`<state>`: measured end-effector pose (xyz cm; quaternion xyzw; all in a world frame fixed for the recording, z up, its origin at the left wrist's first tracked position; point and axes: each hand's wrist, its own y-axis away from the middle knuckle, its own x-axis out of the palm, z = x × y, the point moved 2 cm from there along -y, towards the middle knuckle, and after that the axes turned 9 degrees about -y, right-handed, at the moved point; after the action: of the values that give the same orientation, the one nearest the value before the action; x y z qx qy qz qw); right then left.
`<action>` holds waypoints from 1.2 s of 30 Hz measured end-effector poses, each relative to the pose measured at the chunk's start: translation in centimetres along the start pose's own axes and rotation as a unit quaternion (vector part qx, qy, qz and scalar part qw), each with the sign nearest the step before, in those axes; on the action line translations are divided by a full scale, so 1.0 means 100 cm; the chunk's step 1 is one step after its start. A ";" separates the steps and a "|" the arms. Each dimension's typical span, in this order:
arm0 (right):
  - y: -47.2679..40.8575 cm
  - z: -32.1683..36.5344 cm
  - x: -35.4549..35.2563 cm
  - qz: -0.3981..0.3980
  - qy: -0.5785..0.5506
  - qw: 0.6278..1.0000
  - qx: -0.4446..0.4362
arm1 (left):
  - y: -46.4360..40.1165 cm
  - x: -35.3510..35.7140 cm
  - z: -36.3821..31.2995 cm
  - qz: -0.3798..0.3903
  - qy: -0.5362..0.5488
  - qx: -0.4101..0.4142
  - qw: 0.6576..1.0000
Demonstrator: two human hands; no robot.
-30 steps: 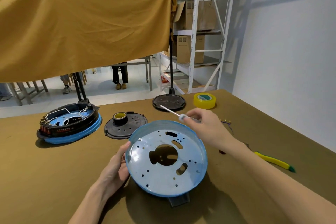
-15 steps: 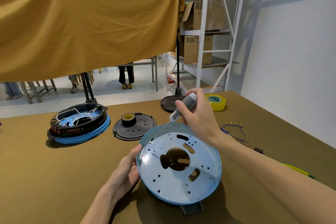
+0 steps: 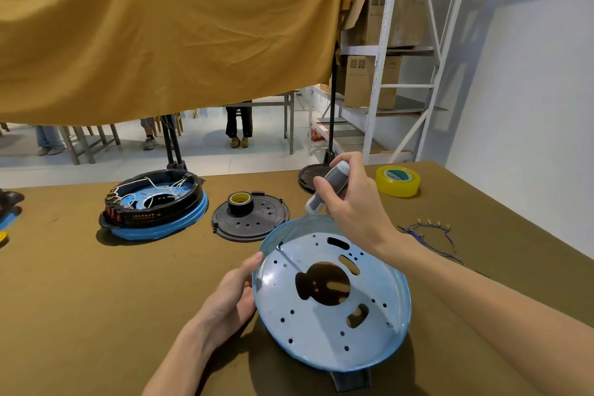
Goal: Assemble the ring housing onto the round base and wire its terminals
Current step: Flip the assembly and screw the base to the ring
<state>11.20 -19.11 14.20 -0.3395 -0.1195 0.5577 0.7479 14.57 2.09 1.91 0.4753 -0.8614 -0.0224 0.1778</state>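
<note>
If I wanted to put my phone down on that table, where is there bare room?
The widest bare patch is the near-left tablecloth, in front of the wired blue unit and left of the left hand. A smaller patch lies between the yellow tape roll and the loose wires. The middle is crowded: black disc, blue base, screwdriver.

**Colours on the olive-brown surface**

Pale blue round base (image 3: pixel 331 328) dotted with dark holes. Grey screwdriver (image 3: pixel 328 191) with a white cap. Yellow tape roll (image 3: pixel 398 181) near the far right edge. Black perforated disc (image 3: pixel 250 223). Black ring housing (image 3: pixel 154 202) on blue, white wires inside. Mustard cloth (image 3: pixel 160 32) hangs behind.
</note>
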 end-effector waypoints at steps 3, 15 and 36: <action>0.000 0.000 0.000 -0.001 -0.005 1.000 0.003 | 0.001 0.001 -0.001 0.001 0.003 0.002 1.000; -0.036 0.044 0.017 0.247 0.170 0.954 -0.026 | -0.004 -0.002 0.003 -0.017 0.043 -0.046 0.998; -0.080 0.068 0.043 0.408 0.401 0.812 0.118 | -0.006 -0.007 0.007 0.003 0.006 -0.133 0.991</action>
<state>14.94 -13.76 23.52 -0.4596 0.4073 0.6360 0.4674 15.16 2.25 0.89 0.4450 -0.8512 -0.1330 0.2443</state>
